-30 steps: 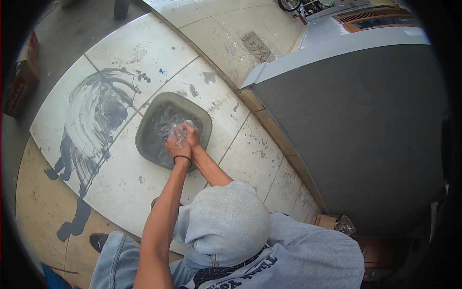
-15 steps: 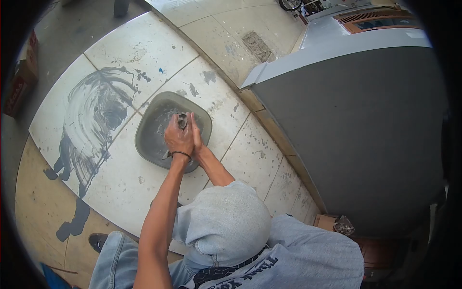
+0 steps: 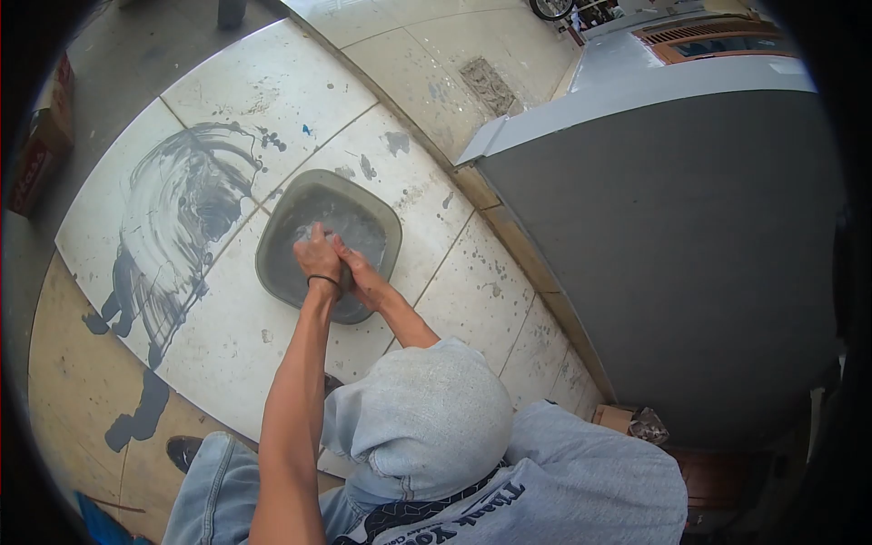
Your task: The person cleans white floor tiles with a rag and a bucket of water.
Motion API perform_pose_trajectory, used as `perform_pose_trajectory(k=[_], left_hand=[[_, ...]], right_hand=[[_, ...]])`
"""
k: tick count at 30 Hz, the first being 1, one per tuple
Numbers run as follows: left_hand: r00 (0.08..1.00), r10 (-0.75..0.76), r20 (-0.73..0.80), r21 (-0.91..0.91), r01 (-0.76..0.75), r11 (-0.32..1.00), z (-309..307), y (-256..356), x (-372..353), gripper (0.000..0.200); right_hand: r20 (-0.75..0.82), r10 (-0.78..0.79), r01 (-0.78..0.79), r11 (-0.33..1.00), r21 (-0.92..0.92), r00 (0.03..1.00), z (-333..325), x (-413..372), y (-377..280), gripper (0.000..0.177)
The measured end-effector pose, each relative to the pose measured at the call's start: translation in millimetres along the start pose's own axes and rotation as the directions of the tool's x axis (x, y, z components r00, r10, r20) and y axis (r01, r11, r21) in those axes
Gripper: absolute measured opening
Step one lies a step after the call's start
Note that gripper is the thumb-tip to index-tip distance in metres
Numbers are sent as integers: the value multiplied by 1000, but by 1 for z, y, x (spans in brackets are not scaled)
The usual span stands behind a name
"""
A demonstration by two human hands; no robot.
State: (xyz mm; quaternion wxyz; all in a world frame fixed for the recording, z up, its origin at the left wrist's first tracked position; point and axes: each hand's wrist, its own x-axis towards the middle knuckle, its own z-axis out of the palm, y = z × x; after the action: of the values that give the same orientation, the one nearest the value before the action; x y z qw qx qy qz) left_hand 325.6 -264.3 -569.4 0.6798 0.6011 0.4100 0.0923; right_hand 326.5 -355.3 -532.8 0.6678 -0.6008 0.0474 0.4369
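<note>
A grey-green basin (image 3: pixel 272 278) of cloudy grey water stands on white floor tiles. Both hands are inside it, low over the water and pressed close together. My left hand (image 3: pixel 318 254), with a dark band at its wrist, has its fingers curled. Beside it on the right, my right hand (image 3: pixel 361 272) has its fingers bent toward the left one. Whatever lies between the two hands is hidden by them and the water.
Wet grey smears (image 3: pixel 186 195) cover the tiles left of the basin. A large dark grey panel (image 3: pixel 663 245) fills the right side. Near the left edge is a cardboard box (image 3: pixel 45 136). My denim-covered knee (image 3: pixel 427 409) is close below the basin.
The hands have moved slightly apart and lower toward the water. The dark ring-shaped object that showed between the fingers is now out of sight.
</note>
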Motion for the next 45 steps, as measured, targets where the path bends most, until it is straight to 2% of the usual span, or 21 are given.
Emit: perform_pose_trajectory(k=[2, 5, 7, 8, 9, 11, 12, 13, 14, 15, 17, 19, 21, 23, 25, 29, 31, 35, 38, 40, 45], left_hand=[[993, -117, -7, -147, 115, 982, -1, -4, 3, 37], [999, 31, -22, 14, -30, 999, 2, -26, 14, 39], [915, -358, 188, -431, 404, 807, 4, -25, 21, 39], [916, -355, 188, -431, 402, 808, 4, -25, 22, 39], [895, -254, 367, -422, 403, 812, -2, -10, 16, 36], [832, -150, 534, -409, 409, 816, -12, -5, 18, 35], [821, 215, 529, -120, -179, 977, -23, -13, 31, 36], [598, 495, 630, 151, -720, 677, -28, -14, 37, 38], [797, 346, 495, 104, -450, 887, -37, 30, 12, 51], [796, 348, 496, 102, -451, 887, -43, 44, 3, 51], [554, 649, 522, 252, -826, 504, -54, 59, -11, 73], [496, 579, 647, 303, -864, 401, -55, 66, -24, 88], [230, 563, 794, 212, -972, 98, -45, 52, -27, 89], [233, 565, 792, 217, -971, 96, -43, 43, -27, 79], [321, 550, 771, 254, -947, 197, -38, 31, -18, 61], [358, 458, 814, 329, -933, 145, -39, 31, -14, 39], [464, 320, 826, 452, -885, 115, -34, 38, -11, 29], [482, 278, 831, 479, -874, 85, -31, 44, 0, 18], [514, 234, 825, 503, -857, 108, -29, 49, 5, 13], [562, 165, 810, 549, -827, 122, -25, 51, 8, 14], [596, 18, 803, 588, -796, 146, -23, 65, 10, 16]], right_hand=[[49, 11, -13, 999, 43, 999, -5, -2, 2, 78], [92, -17, 13, 999, 41, 996, -11, 0, 8, 74], [84, -57, 58, 998, -3, 995, -17, -1, 6, 72], [79, 39, -34, 997, -64, 996, -25, -2, -1, 65], [69, 138, -129, 984, -122, 988, -31, -2, -7, 58], [-22, 136, -137, 964, -228, 990, -29, -5, -23, 45], [-113, 122, -153, 931, -333, 986, -31, -7, -29, 33], [-118, 121, -154, 931, -331, 986, -38, -9, -35, 33], [-27, 252, -253, 954, -162, 967, -44, -10, -42, 24], [89, 362, -363, 932, 1, 928, -48, -10, -47, 16], [194, 418, -445, 886, 127, 888, -61, -5, -47, 17], [433, 491, -576, 813, 84, 756, -74, -2, -46, 16], [485, 546, -635, 772, 24, 683, -75, 3, -42, 14], [528, 599, -686, 726, -43, 602, -72, 7, -43, 12], [284, 598, -512, 795, -325, 749, -59, 5, -57, 10], [273, 466, -321, 838, -441, 842, -49, 13, -58, 13], [201, 375, -155, 731, -665, 905, -36, 14, -69, 19], [191, 402, -173, 709, -683, 895, -40, 25, -57, 16], [240, 213, 33, 679, -733, 947, -34, 24, -58, 23], [271, 75, 215, 423, -880, 960, -44, 36, -49, 29], [221, -21, 222, 131, -966, 975, -46, 42, -48, 31]])
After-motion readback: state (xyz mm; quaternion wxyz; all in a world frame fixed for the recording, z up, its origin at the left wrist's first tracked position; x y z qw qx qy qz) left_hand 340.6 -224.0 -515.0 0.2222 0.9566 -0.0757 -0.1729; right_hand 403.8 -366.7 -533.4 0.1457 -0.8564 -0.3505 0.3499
